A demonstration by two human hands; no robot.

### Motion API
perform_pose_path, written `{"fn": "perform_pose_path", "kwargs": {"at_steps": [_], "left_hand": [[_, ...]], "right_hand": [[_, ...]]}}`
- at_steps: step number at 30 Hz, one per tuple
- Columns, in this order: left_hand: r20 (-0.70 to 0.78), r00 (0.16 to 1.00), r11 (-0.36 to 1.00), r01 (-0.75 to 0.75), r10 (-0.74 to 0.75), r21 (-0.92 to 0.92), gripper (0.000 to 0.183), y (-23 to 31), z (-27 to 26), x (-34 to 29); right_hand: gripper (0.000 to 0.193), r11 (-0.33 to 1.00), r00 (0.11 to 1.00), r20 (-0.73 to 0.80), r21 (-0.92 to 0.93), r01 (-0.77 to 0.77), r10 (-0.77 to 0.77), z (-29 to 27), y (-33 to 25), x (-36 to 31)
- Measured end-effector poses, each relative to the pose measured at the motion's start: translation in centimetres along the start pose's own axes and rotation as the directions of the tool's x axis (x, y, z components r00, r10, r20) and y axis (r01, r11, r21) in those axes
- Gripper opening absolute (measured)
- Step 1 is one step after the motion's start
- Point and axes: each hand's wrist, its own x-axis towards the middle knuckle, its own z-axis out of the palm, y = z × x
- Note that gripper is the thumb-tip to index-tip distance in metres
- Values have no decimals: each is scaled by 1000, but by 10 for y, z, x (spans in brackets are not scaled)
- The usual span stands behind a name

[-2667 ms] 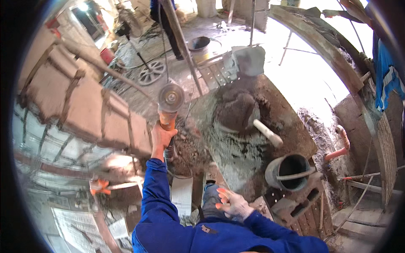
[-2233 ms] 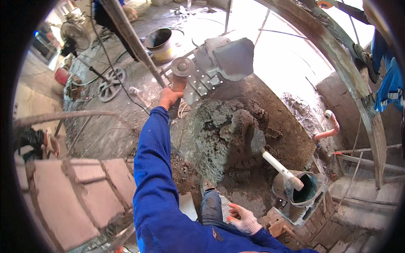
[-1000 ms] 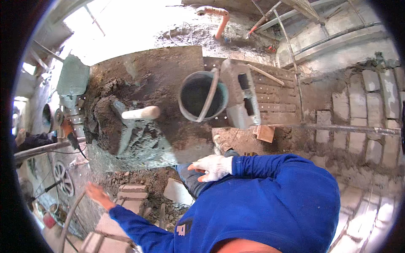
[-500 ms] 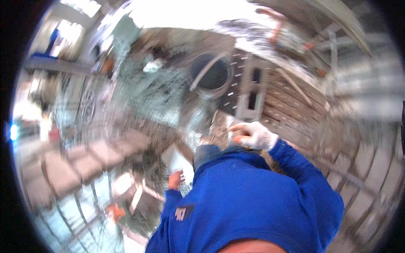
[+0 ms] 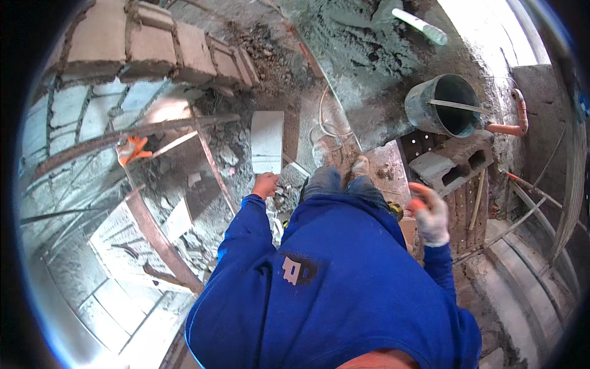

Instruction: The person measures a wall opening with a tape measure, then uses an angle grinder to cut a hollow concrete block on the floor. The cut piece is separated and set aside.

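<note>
My bare left hand (image 5: 265,184) is closed on the near end of a pale rectangular block (image 5: 267,140), which hangs out ahead of it beside my leg. Part of the fingers is hidden under the block's edge. Off to the right, my right hand (image 5: 430,215) wears a white glove with orange fingertips. Its fingers are loosely bent and apart, and nothing shows in them. A grey hollow block (image 5: 436,166) lies beyond that glove, with a dark bucket (image 5: 442,104) behind it; a flat strip lies across the bucket's mouth.
Wet grey mortar (image 5: 369,46) spreads on a board ahead, with a pale tube (image 5: 420,26) on it. A rusty metal bar (image 5: 160,240) and rubble (image 5: 227,154) lie left. A cable (image 5: 329,126) loops near my feet. Block walls (image 5: 153,52) curve along the left; an orange pipe (image 5: 521,114) stands right.
The view has swung right, and the blur is gone. My right hand has moved away from in front of my body to the right side. The left hand still has the pale block.
</note>
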Motion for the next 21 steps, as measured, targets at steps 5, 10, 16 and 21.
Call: {"fn": "perform_pose_path", "kwargs": {"at_steps": [5, 10, 16, 21], "left_hand": [[-14, 1000, 999, -26, 25, -43, 35, -52, 17, -5], [23, 977, 937, -199, 214, -287, 46, -41, 45, -39], [-80, 974, 971, -219, 211, -99, 47, -21, 97, -103], [-204, 956, 977, -214, 211, 11, 50, -39, 112, -144]], "right_hand": [[39, 961, 687, -689, -48, 274, -230, -164, 19, -5], [37, 972, 607, -785, -221, -84, -126, -309, 155, 4], [74, 255, 432, -837, -361, -897, 336, -315, 247, -8], [76, 410, 616, -731, -486, -772, 294, -299, 267, 9]]}}
